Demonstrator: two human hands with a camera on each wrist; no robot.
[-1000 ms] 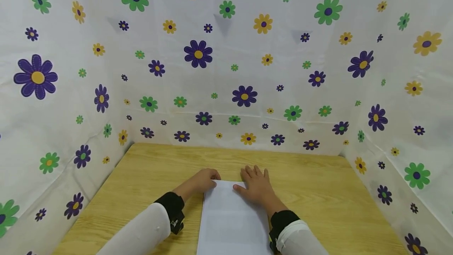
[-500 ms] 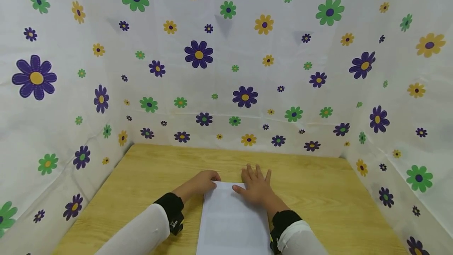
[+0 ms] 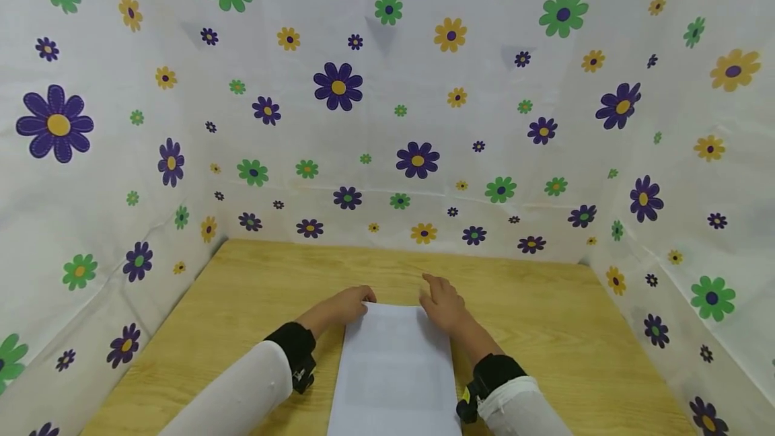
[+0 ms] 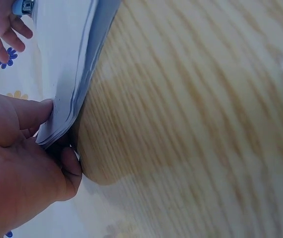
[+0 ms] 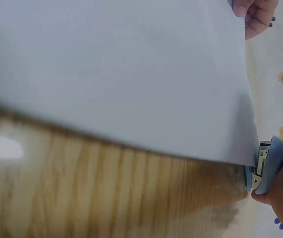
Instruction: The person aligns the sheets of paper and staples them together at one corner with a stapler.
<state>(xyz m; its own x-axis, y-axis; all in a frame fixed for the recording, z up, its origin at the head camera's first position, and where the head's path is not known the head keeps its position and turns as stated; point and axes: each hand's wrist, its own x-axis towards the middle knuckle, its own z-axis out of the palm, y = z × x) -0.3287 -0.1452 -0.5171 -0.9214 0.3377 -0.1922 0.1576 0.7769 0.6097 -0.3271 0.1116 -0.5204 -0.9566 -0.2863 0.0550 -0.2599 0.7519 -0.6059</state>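
A stack of white paper sheets (image 3: 393, 369) lies lengthwise on the table. At its far left corner my left hand (image 3: 346, 306) pinches the sheets, thumb on top and fingers underneath; the layered edges show beside the thumb (image 4: 37, 111) in the left wrist view. By the far right corner, my right hand (image 3: 448, 308) holds a small light-blue stapler (image 5: 273, 166). The stapler's mouth is at the paper's corner; I cannot tell whether the sheet is between its jaws. From the head, my right hand hides the stapler.
The wood-grain table (image 3: 545, 342) extends on both sides of the paper. White cloth with printed flowers (image 3: 387, 120) stands behind it and at both sides. Black straps with small cameras (image 3: 297, 355) circle both wrists.
My right hand has gone from lying spread over the paper's far right part to the corner, its thumb now off the sheet's middle. The left hand keeps its pinch.
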